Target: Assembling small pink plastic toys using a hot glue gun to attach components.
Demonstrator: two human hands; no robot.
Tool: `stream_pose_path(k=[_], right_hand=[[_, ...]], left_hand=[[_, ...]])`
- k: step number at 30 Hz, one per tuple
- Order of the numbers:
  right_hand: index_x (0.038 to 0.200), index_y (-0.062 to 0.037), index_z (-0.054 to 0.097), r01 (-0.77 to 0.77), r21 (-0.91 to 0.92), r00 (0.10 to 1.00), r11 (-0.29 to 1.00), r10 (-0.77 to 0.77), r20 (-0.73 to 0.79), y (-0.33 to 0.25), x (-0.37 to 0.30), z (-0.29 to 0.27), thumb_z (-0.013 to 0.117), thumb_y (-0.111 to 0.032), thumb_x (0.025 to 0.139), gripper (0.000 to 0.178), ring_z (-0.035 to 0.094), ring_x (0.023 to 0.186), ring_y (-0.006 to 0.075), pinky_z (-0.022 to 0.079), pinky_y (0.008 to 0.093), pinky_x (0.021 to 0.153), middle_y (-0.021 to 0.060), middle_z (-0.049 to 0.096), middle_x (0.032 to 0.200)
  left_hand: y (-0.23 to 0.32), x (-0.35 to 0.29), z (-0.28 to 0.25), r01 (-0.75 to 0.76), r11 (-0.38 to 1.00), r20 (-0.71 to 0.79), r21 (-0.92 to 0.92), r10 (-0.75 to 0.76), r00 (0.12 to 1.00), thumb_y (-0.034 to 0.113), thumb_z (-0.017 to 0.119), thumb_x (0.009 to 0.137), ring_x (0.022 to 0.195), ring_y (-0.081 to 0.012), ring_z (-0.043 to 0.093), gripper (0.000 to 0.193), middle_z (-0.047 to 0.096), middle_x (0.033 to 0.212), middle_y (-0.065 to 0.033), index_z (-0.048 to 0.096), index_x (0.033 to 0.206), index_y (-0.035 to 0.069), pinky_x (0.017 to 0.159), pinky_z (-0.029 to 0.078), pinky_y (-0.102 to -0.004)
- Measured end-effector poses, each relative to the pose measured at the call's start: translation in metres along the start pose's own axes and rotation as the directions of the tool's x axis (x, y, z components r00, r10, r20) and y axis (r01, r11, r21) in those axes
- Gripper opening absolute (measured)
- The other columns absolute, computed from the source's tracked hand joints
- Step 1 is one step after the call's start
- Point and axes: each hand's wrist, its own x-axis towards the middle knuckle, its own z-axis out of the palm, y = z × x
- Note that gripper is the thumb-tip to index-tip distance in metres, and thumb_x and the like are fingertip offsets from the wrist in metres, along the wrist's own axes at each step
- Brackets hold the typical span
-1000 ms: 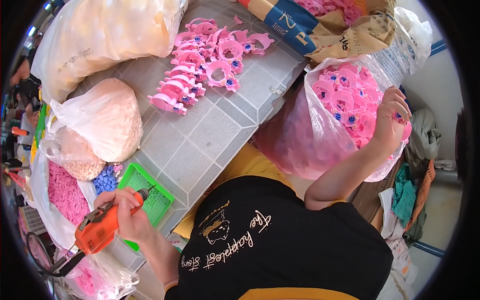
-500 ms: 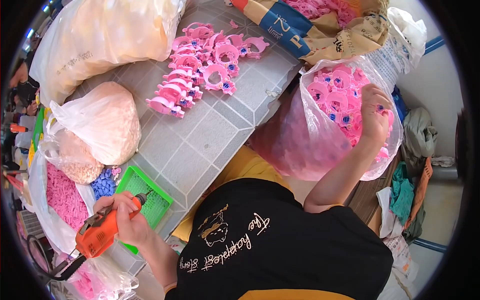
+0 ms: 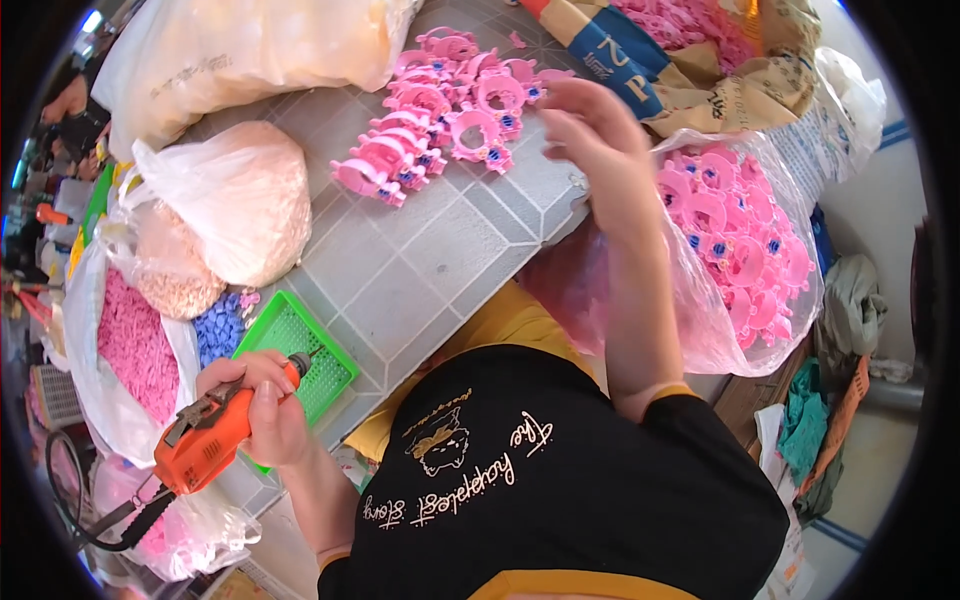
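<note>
The left hand (image 3: 262, 400) is clamped on the orange screwdriver (image 3: 205, 440), which looks stiff and fairly heavy; the body gives the best hold. The right hand (image 3: 598, 140) is open and empty above the light pink plastic parts (image 3: 440, 105).

black T-shirt | yellow cuffs and hem | pale chest print

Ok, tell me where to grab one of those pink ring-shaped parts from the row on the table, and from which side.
Take the nearest end piece of the pink ring-shaped parts by its curved outer rim, fingers pinching across the loop. Come from above on the table's bare near side: the pieces stand on edge, packed against each other, so only that end one seems to have a free face.
</note>
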Motion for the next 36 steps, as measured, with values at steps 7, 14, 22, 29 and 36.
stream_pose_path(k=[7,14,22,29,36], right_hand=[[0.116,-0.0017,0.062,0.454,-0.811,0.878,0.369,-0.341,0.336,0.124,0.082,0.021,0.069,-0.015,0.083,0.037,0.066,0.101,0.0324,0.051,0.0390,0.086,0.0166,0.068,0.110],[0.107,-0.0022,0.066,0.336,-0.818,0.942,0.466,-0.159,0.296,0.113,0.052,0.031,0.071,-0.016,0.082,0.029,0.065,0.082,0.0252,0.050,0.0351,0.074,0.0137,0.068,0.093],[0.094,-0.0013,0.064,0.216,-0.654,0.940,0.725,0.027,0.341,0.128,-0.012,0.045,0.071,-0.017,0.086,0.019,0.055,0.065,0.0114,0.043,0.0286,0.058,0.0041,0.062,0.074],[0.104,-0.0038,0.053,0.368,-0.519,0.870,0.771,-0.090,0.484,0.126,-0.060,0.117,0.062,-0.013,0.091,0.018,0.065,0.071,0.0358,0.049,0.0412,0.062,0.0193,0.064,0.080],[0.114,-0.0055,0.053,0.346,-0.455,0.800,0.820,-0.005,0.599,0.126,-0.072,0.153,0.063,-0.013,0.090,0.027,0.067,0.081,0.0399,0.052,0.0448,0.068,0.0221,0.068,0.088]], left_hand=[[0.016,-0.008,-0.010,0.022,0.996,-0.046,0.081,-0.019,0.999,0.000,0.057,0.078,0.062,-0.0190,0.053,0.036,0.055,0.068,-0.0096,0.045,0.112,-0.002,0.068,0.046,-0.0396],[0.006,-0.020,-0.039,0.109,0.990,-0.093,0.094,-0.100,0.991,-0.008,0.059,0.076,0.060,-0.0172,0.054,0.030,0.055,0.068,-0.0075,0.049,0.103,0.000,0.068,0.050,-0.0362],[-0.001,-0.018,-0.044,0.126,0.984,-0.110,0.128,-0.113,0.988,-0.011,0.058,0.076,0.059,-0.0165,0.053,0.028,0.055,0.068,-0.0073,0.051,0.100,0.001,0.064,0.049,-0.0341],[-0.008,-0.023,-0.050,0.123,0.977,-0.107,0.173,-0.105,0.989,0.000,0.058,0.079,0.057,-0.0183,0.051,0.029,0.054,0.065,-0.0087,0.049,0.106,0.002,0.065,0.045,-0.0366],[-0.002,-0.023,-0.040,0.062,0.982,-0.119,0.179,-0.041,0.992,-0.011,0.055,0.076,0.058,-0.0171,0.053,0.029,0.053,0.068,-0.0072,0.049,0.102,0.000,0.067,0.051,-0.0385]])
